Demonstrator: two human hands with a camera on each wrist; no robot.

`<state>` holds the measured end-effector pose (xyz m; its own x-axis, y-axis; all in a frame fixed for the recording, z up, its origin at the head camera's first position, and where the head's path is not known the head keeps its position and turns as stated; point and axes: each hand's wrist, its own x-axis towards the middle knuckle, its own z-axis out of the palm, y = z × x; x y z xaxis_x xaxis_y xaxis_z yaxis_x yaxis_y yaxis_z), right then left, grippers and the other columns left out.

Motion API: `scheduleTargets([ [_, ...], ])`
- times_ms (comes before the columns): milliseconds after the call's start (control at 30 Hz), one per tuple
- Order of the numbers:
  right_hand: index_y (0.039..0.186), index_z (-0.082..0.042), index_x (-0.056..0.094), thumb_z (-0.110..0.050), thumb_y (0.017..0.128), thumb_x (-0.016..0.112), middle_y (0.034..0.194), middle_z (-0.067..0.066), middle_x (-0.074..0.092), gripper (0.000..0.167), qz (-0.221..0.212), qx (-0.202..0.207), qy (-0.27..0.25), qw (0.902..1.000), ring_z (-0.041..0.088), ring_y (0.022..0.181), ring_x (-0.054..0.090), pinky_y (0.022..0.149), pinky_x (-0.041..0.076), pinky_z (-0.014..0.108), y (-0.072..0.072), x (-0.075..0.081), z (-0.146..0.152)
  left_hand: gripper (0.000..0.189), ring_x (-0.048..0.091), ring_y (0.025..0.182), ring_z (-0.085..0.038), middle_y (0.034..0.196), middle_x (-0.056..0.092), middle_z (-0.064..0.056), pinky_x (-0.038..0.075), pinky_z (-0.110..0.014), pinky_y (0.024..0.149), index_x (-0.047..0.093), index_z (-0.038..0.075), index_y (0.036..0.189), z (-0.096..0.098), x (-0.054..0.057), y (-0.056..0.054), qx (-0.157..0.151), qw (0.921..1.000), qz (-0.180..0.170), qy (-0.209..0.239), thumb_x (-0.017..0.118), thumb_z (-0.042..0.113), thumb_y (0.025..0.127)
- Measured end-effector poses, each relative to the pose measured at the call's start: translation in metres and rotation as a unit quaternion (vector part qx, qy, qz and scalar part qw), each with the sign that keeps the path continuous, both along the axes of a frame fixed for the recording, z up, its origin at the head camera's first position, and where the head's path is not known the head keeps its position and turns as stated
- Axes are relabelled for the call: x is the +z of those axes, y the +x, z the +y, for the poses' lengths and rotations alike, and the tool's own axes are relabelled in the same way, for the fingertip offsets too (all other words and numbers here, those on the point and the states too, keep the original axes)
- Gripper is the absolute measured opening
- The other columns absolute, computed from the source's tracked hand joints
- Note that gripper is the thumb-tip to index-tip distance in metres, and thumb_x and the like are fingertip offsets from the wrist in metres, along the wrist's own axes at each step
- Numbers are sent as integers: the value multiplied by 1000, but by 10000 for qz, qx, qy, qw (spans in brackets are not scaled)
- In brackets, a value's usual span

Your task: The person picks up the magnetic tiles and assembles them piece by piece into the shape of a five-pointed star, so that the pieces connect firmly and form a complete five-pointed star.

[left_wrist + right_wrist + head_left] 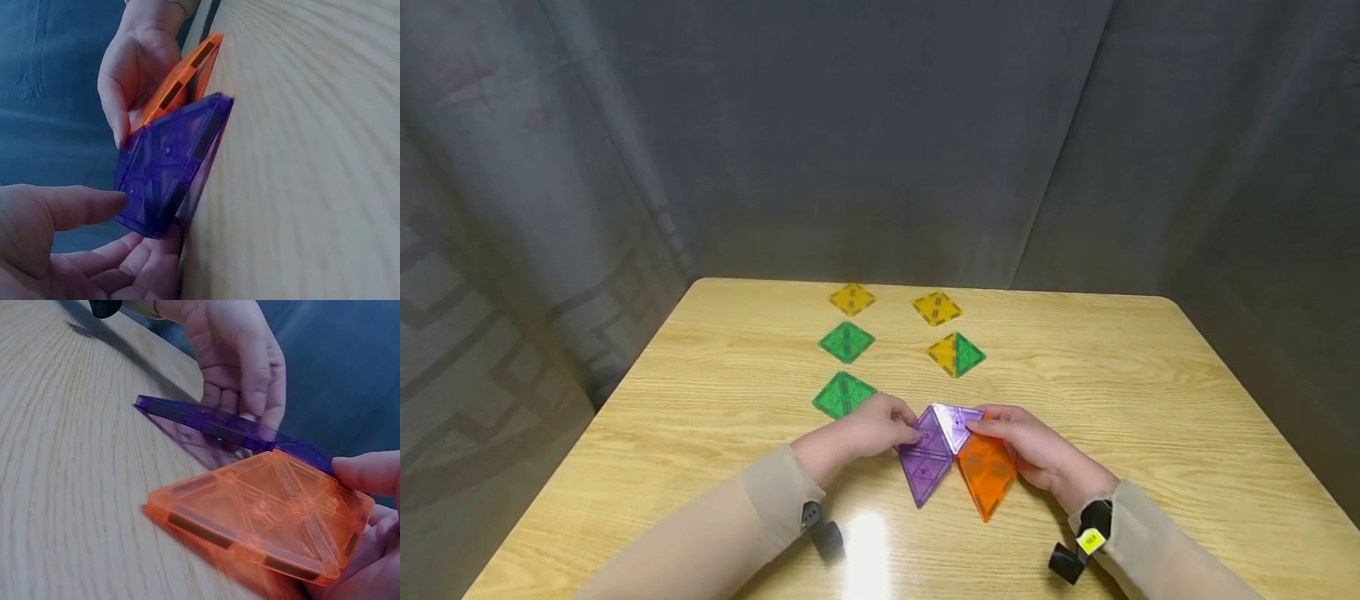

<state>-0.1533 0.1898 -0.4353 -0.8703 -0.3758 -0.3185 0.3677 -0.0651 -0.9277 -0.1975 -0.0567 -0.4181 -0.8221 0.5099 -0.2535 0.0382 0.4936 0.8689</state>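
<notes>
Translucent magnetic tiles are joined edge to edge between the two hands, tilted a little above the table. My left hand (874,427) pinches the purple tiles (925,471) at their left edge, its thumb on top and fingers beneath, as the left wrist view shows. My right hand (1037,450) grips the other side. Its thumb presses on a shiny purple triangle tile (953,423), while its fingers go under the orange tiles (256,512), which hang down toward the tabletop. The lower tips of the purple and orange groups stand apart from each other.
On the wooden table (1150,417), beyond the hands, lie diamonds of paired triangle tiles: yellow diamonds (852,299) at the back, green diamonds (847,342) on the left, and a yellow-green diamond (956,355) on the right. Grey curtains (880,150) surround the table.
</notes>
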Motion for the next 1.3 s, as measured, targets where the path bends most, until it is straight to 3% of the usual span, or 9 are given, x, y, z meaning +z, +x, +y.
scheduleTargets([
  [233,109,-1,63,-16,99,59,95,4,68,18,-55,21,-107,9999,13,82,64,72,56,25,-1,-2,-2,13,59,66,-13,76,66,-4,54,-27,57,70,-5,95,-8,-1,1,6,9989,-281,362,71,0,82],
  [467,110,0,57,-14,101,55,96,4,66,16,-23,136,-368,9992,14,85,64,76,56,26,3,-1,2,7,64,61,-16,75,68,-9,59,-31,55,67,-6,95,-12,-7,-1,196,9882,-1119,1026,66,-1,89],
  [600,121,5,50,-14,100,56,102,6,65,29,74,96,-214,9997,15,89,64,79,57,28,7,2,5,10,63,60,-17,77,68,-11,59,-31,56,67,-6,98,-14,-10,-1,327,9860,-1201,1111,66,-1,90],
  [733,143,10,30,-14,99,57,110,7,63,56,260,124,328,9990,17,92,64,78,57,31,12,9,9,14,63,62,-16,78,69,-11,59,-30,58,67,-6,102,-14,-10,-1,475,9856,-1165,1127,67,0,90],
  [800,144,12,27,-13,99,57,110,9,63,60,435,238,659,9966,18,90,64,74,58,32,15,13,11,15,63,63,-16,79,69,-10,59,-29,59,67,-6,103,-15,-9,0,528,9851,-1168,1145,67,1,90],
  [900,134,13,43,-14,98,60,97,8,64,48,771,385,1309,9876,15,78,59,62,55,28,17,18,13,16,63,63,-15,79,69,-10,58,-28,59,68,-7,103,-15,-9,1,551,9852,-1135,1160,67,1,90],
  [1033,115,7,55,-14,97,62,77,7,59,29,1012,487,1862,9761,14,59,52,46,40,21,20,21,15,14,63,62,-15,78,69,-10,58,-28,58,68,-7,102,-15,-9,2,533,9851,-1123,1190,68,0,89],
  [1133,115,7,54,-13,97,61,72,9,60,28,853,515,1698,9804,14,51,54,41,40,19,22,19,16,14,63,60,-16,79,69,-11,58,-29,56,68,-6,101,-15,-9,2,574,9822,-1272,1256,67,1,89],
  [1300,118,8,49,-11,98,57,66,13,61,29,451,418,1129,9917,15,48,59,44,53,27,25,16,18,15,66,62,-20,82,69,-14,60,-33,55,65,-8,104,-14,-9,4,685,9745,-1547,1475,65,-1,90],
])
